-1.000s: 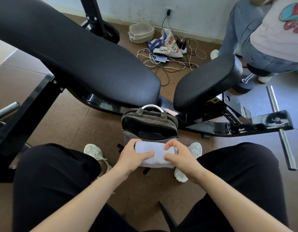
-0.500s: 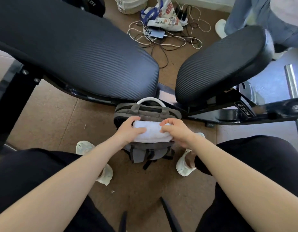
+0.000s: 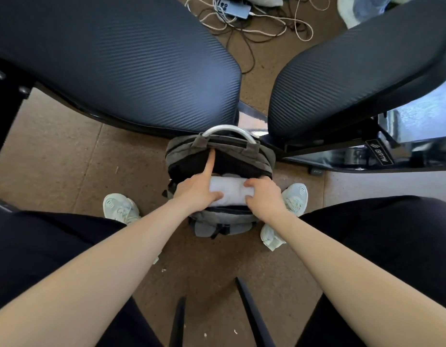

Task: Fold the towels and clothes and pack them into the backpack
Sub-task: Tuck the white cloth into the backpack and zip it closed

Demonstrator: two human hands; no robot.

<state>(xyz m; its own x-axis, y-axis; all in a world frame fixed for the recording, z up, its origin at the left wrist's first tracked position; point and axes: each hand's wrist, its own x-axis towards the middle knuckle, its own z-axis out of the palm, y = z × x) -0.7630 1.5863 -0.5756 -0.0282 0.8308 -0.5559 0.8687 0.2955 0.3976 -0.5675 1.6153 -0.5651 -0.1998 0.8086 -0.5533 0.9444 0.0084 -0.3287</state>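
Brown floor (image 3: 54, 156) | grey backpack (image 3: 224, 226) standing open | left hand (image 3: 194, 191) grips white towel (image 3: 229, 194), index finger on far rim | right hand (image 3: 264, 196) fingers (image 3: 252, 183) curled round it

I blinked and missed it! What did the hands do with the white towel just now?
The left hand and right hand carried the white towel forward, from in front of the backpack to its open mouth. The left index finger now stretches to the opening's far edge. Both hands still grip the towel; the backpack stays on the floor between the shoes.
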